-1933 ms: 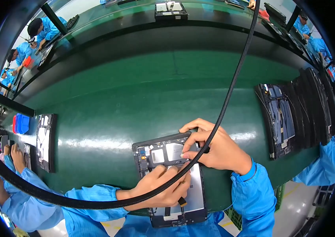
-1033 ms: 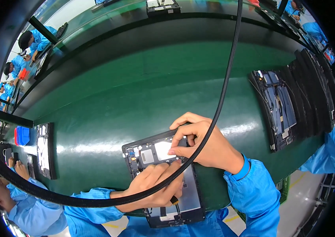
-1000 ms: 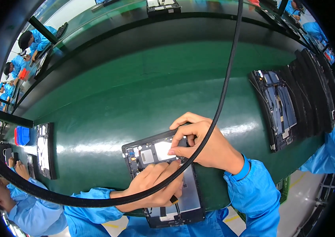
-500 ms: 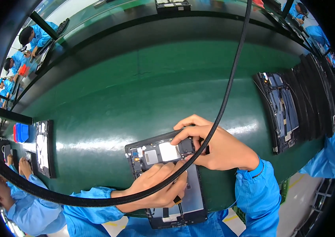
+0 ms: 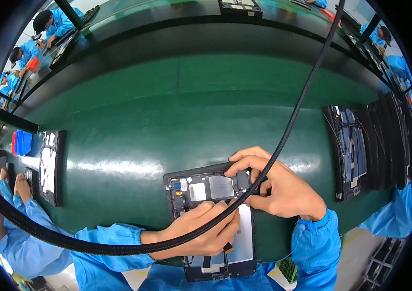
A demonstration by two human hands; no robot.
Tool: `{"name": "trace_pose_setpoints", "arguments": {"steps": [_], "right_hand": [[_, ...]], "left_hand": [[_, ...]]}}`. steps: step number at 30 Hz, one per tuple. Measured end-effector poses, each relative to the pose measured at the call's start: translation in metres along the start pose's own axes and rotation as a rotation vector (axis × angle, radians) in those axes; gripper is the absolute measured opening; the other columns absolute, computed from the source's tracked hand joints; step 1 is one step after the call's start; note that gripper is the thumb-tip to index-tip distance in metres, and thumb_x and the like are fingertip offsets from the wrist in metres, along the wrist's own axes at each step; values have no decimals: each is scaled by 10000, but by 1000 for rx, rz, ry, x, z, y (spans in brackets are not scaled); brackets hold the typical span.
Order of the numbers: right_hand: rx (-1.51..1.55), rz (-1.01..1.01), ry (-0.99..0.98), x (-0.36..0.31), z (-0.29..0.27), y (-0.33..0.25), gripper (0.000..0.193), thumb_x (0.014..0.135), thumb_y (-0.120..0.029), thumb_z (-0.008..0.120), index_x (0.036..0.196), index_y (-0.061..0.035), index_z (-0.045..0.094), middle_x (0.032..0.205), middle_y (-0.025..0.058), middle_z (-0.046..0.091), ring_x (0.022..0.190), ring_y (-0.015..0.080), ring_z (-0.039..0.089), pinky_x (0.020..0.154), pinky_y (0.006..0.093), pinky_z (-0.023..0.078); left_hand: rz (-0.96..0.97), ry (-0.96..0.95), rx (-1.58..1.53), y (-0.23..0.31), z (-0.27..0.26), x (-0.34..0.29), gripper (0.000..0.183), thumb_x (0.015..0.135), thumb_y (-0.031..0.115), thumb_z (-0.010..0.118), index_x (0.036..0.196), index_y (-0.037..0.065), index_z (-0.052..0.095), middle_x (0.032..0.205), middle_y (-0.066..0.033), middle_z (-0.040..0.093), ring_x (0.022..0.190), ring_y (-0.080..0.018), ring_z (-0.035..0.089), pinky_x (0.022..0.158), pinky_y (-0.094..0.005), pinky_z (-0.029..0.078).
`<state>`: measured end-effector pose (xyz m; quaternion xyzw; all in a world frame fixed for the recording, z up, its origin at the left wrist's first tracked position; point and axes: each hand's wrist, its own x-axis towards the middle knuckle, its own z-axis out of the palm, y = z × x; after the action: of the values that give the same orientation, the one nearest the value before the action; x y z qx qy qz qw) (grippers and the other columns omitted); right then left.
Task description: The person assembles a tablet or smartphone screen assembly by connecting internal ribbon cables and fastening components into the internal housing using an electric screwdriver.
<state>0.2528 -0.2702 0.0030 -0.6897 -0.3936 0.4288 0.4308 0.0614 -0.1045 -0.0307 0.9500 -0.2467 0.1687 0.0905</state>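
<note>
An opened tablet [image 5: 223, 186] lies at the green table's near edge, its lower end reaching past it. Its inner side faces up, showing metal plates, small boards and ribbon cables. My right hand [image 5: 283, 186] grips its upper right corner, with thumb and fingers at the side edge. My left hand [image 5: 201, 233] rests over its middle, fingers bent and pressed together near the right thumb. Whatever those left fingertips pinch is hidden. Below this hand an orange-yellow flex cable end [image 5: 228, 248] shows. A black braided cable [image 5: 288, 126] crosses in front of both hands.
A row of opened tablets [image 5: 351, 148] stands on the right. Another device [image 5: 52, 165] lies at left, beside blue bins [image 5: 23, 142]. A co-worker's hands [image 5: 22, 188] are at the left edge. A dark shelf [image 5: 181, 41] spans the back of the green table [image 5: 133, 126].
The view has shifted a little, so the tablet and both hands appear slightly further right. Both hands keep nearly the same place on the tablet.
</note>
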Motion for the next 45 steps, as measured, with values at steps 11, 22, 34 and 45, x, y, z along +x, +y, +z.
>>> {"name": "trace_pose_setpoints", "arguments": {"steps": [11,22,34,45], "right_hand": [[37,42,-5,0,2,1,554,850,165,794,1349,-37,661,1421,74,511,911,154,519,654,264,552],[-72,38,32,2,11,-4,492,788,151,753,1190,-121,670,1487,56,501,1027,136,551,750,264,550],[-335,-241,306,2,27,-4,390,822,-39,846,1189,-45,714,1425,107,575,1088,230,566,823,320,551],[-620,-598,-135,-4,106,-18,148,847,-164,834,942,-79,758,1436,147,626,1404,410,523,1136,562,394]], "left_hand": [[23,2,-15,-1,1,1,406,856,249,681,1094,-77,711,1023,-148,679,920,-236,616,743,-327,463],[-74,157,-232,-6,10,-3,361,848,216,749,1089,-51,715,935,-101,629,885,-240,595,744,-366,459],[-181,443,-273,-50,-30,-73,343,818,128,728,1134,12,792,1052,-109,765,904,-307,678,823,-437,523],[270,166,-207,-16,-31,-113,225,902,210,709,1007,37,807,1116,-71,760,931,-213,719,829,-350,600]]}}
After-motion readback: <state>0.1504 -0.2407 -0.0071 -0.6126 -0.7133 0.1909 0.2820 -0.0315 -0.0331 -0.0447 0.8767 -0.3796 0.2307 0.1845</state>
